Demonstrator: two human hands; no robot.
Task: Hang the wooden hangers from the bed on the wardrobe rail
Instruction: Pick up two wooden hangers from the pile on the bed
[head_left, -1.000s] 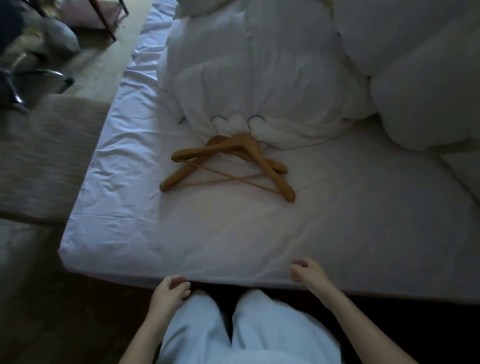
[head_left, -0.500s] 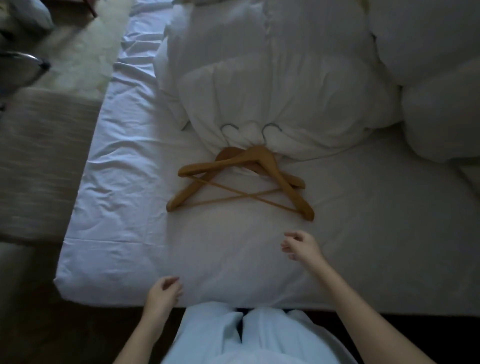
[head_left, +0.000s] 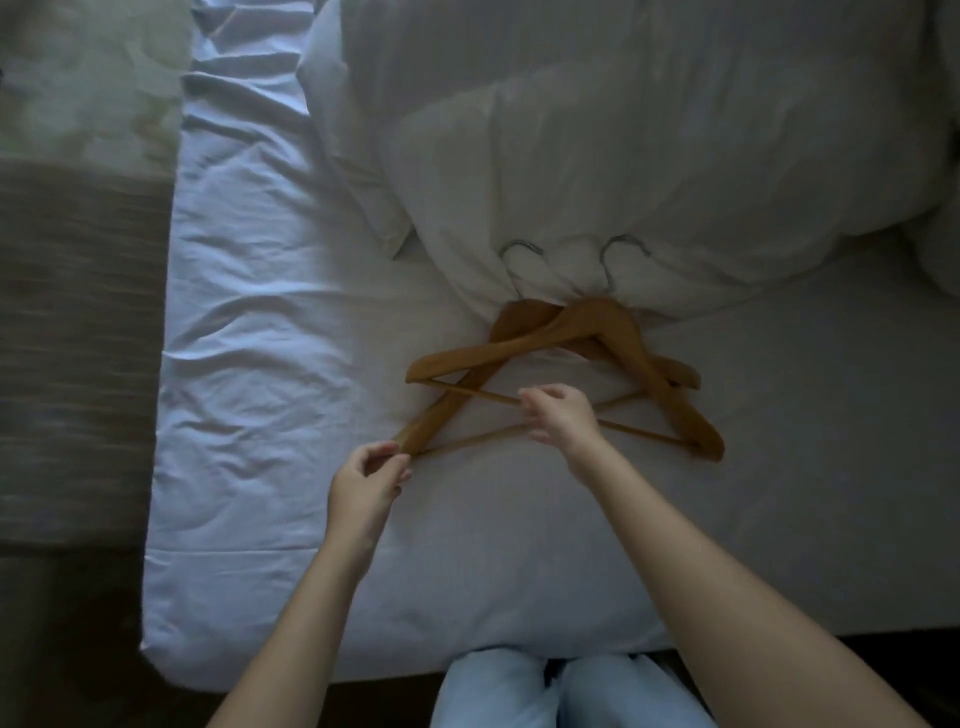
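Note:
Two wooden hangers lie crossed on the white bed sheet (head_left: 270, 364), their metal hooks resting against the bunched duvet. The upper hanger (head_left: 597, 322) spreads left and right over the lower hanger (head_left: 441, 415). My left hand (head_left: 366, 480) pinches the near left end of the lower hanger between thumb and fingers. Over the spot where the two thin crossbars cross, my right hand (head_left: 558, 415) curls its fingers round the upper hanger's bar. No wardrobe or rail is in view.
A heaped white duvet (head_left: 623, 156) and pillows fill the back of the bed. The mattress edge runs down the left, with a striped rug (head_left: 78, 338) on the floor beside it. My legs in pale trousers (head_left: 545, 691) press against the bed's near edge.
Both hands have reached forward from the bed's near edge to the hangers. The left now pinches a hanger end and the right closes on a crossbar. The view has moved closer.

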